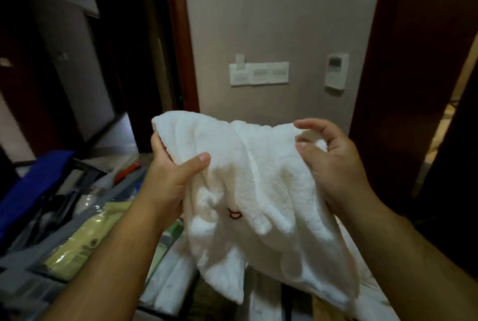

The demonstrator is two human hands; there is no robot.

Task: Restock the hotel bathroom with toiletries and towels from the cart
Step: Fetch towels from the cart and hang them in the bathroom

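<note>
- I see the white towel (258, 178) held up in the air in front of the wall, above the cart (31, 263). It is not folded; it hangs loose and bunched between the two hands.
- The left grip (170, 181) is closed on the upper left corner of the towel, with the thumb on the front and the fingers behind the cloth.
- The right grip (333, 165) is closed on the other upper corner. The thumb presses on the cloth and the forefinger is lifted free above it.
- In the cart, at the lower left, yellow-green packets (77, 240) and other supplies lie in the trays, beside a blue cloth (33, 178).
- The doorway (452, 139) at the right edge is perhaps the way to the bathroom, but it is too dark and narrow for me to be sure.
- My judgement: the task is at an early or middle stage. One towel is taken from the cart but not yet placed anywhere. Left to do: fold or straighten it, carry it in, then bring the toiletries.
</note>
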